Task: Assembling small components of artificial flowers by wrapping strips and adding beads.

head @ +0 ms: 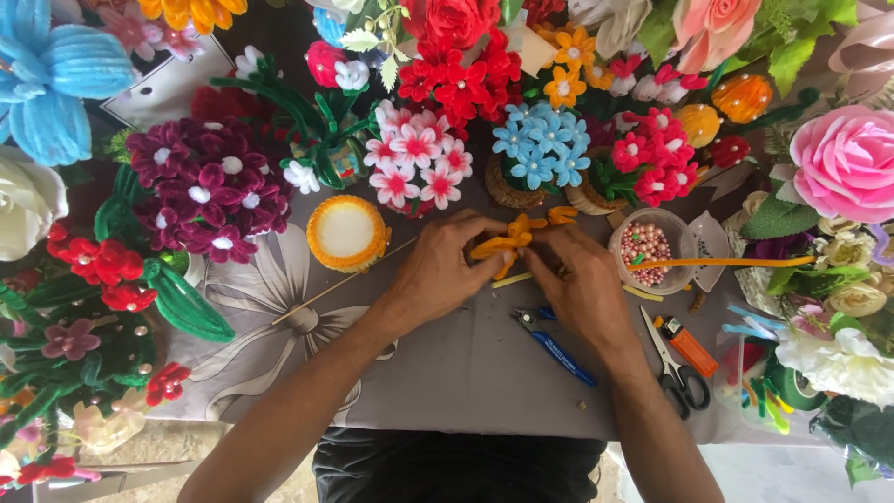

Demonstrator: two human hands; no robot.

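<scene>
Both my hands are on the orange pipe-cleaner flower [507, 244], mid-surface, just in front of the blue flower pot [540, 154]. Left hand [438, 270] is pinching the petals from the left, fingers closed on them. Right hand [582, 284] is gripping the same flower from the right, fingertips meeting the left hand's (exact finger contact under the petals is hidden). A thin wooden stick [345, 281] runs from under my left hand out to the lower left.

Around it: round orange-rimmed spool [346, 233] left of my left hand, apart from it. Clear tub of pink beads [647, 247] just right of my right hand, with a long orange pipe cleaner [726, 263] lying across its rim. Blue-handled pliers [554, 345] lie on the surface between my forearms. Scissors [675, 363] and an orange lighter [689, 345] sit beside my right wrist. Grey cloth surface [466, 373], finished pipe-cleaner flowers packed along the far edge and both sides.
</scene>
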